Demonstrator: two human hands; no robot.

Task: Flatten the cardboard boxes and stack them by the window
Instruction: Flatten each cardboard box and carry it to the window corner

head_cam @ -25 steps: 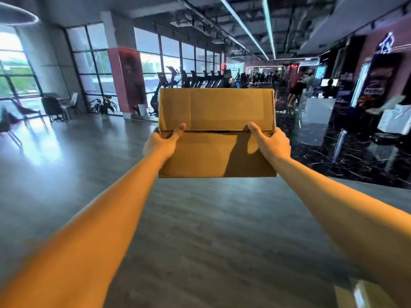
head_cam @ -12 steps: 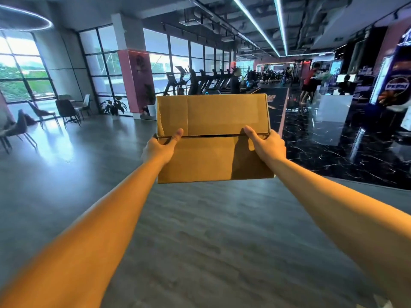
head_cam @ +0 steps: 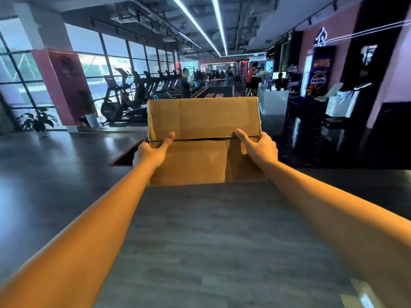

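At the far left of the frame, windows (head_cam: 20, 70) run behind a potted plant (head_cam: 36, 121) and a red pillar (head_cam: 64, 85), with treadmills (head_cam: 142, 90) beside them. Your left hand (head_cam: 151, 152) grips the cardboard box (head_cam: 203, 138) at mid-frame, thumb laid on its front, fingers hidden behind. The box hangs above the grey floor (head_cam: 211, 241), held out at arm's length. Your right hand (head_cam: 259, 147) pinches its right side the same way. A soda fridge (head_cam: 317, 72) stands at the upper right.

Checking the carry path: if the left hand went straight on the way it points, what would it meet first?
The cardboard box it already grips; the left hand has its thumb on the near face. Beyond lie treadmills, probably far off; depth is unclear.
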